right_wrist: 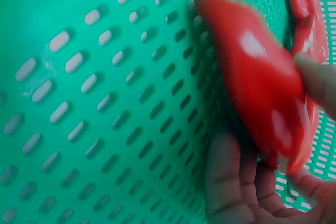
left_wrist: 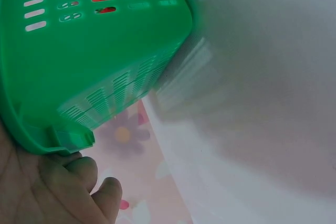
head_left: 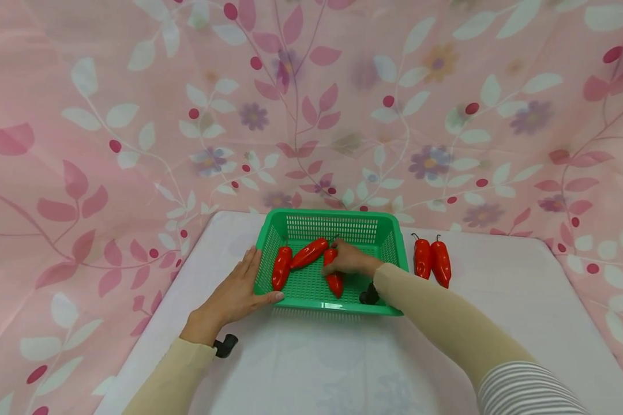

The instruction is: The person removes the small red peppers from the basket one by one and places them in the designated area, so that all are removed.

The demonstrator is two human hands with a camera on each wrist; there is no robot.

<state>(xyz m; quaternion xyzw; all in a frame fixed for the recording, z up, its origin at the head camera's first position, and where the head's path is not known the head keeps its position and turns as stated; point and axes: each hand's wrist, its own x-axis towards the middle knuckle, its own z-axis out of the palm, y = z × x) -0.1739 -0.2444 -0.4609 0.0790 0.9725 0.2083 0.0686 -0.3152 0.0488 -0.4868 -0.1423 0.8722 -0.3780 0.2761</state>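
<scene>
A green plastic basket (head_left: 337,214) with slotted walls stands on the table. Inside it, my right hand (head_left: 350,258) grips a long red pepper (head_left: 335,286) between thumb and fingers near its stem end. The right wrist view shows this pepper (right_wrist: 252,61) tilted just over the perforated basket floor. Left of it in the basket lie two more red peppers, one upright in the head view (head_left: 281,270) and one slanted (head_left: 310,253). At the basket's front left corner, my left hand (head_left: 233,297) rests on the rim, fingers straight along the side, thumb on the front edge.
Two red peppers, an inner one (head_left: 422,258) and an outer one (head_left: 441,263), lie side by side on the white tablecloth (head_left: 509,300) right of the basket. Behind the table hangs a pink floral cloth (head_left: 311,115). A black wrist-camera mount (head_left: 226,346) shows below the left hand.
</scene>
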